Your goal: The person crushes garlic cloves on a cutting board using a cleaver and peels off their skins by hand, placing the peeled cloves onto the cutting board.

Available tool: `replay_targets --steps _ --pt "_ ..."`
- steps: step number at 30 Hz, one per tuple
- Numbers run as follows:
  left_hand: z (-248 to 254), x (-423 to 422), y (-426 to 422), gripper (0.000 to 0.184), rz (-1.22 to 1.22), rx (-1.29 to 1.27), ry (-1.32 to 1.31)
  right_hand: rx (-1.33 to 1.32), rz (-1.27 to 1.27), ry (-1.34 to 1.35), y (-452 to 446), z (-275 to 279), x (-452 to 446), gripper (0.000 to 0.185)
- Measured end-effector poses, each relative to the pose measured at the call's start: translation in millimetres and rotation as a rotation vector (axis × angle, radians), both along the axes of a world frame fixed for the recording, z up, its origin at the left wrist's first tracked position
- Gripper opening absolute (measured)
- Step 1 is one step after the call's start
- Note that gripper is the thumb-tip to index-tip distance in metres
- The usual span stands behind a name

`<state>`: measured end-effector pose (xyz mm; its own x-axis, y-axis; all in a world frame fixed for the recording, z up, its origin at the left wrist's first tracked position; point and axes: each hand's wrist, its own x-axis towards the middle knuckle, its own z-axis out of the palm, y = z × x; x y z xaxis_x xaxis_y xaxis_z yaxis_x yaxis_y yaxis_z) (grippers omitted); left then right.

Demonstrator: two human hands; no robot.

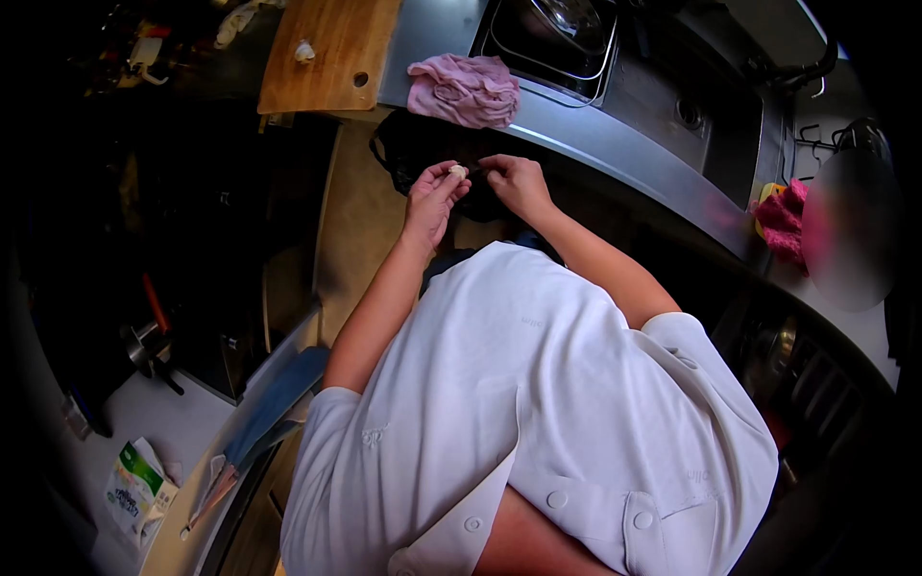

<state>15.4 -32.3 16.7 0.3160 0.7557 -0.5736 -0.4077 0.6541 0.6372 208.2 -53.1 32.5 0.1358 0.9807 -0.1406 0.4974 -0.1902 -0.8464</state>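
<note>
My left hand (435,200) pinches a small pale piece (459,172), which looks like a garlic clove, between thumb and fingers. Just to the right of it, my right hand (517,184) has its fingers pressed together; what they hold, if anything, is too small and dark to make out. Both hands are over a black bag (403,144) below the counter's front edge. A pink cloth (463,90) lies bunched on the counter beyond the hands. Another whitish piece (304,52) rests on the wooden cutting board (331,58).
A steel counter (576,127) runs across the top, with a rack holding a metal bowl (567,21) and a sink (663,125) at the right. A magenta cloth (786,223) hangs beyond it. An open drawer (216,480) and a white-green packet (139,490) are at lower left.
</note>
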Motion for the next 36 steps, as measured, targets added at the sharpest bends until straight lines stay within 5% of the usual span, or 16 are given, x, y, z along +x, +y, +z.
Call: replay_targets --steps 6,10,22,31,36 --pt "3 8 -8 0.028 -0.044 0.275 0.246 -0.192 -0.013 0.209 -1 21 -7 0.023" --pt "7 11 -11 0.029 -0.092 0.451 0.359 -0.52 -0.171 0.722 3 25 -7 0.023" --pt "30 8 -10 0.027 -0.223 0.745 0.704 -0.504 -0.136 0.587 4 17 -11 0.026" --pt "14 8 -9 0.024 -0.127 0.483 0.314 -0.559 -0.057 0.771 4 21 -5 0.021" --pt "14 4 -5 0.024 -0.051 0.255 0.152 -0.562 -0.053 0.615 1 20 4 0.016"
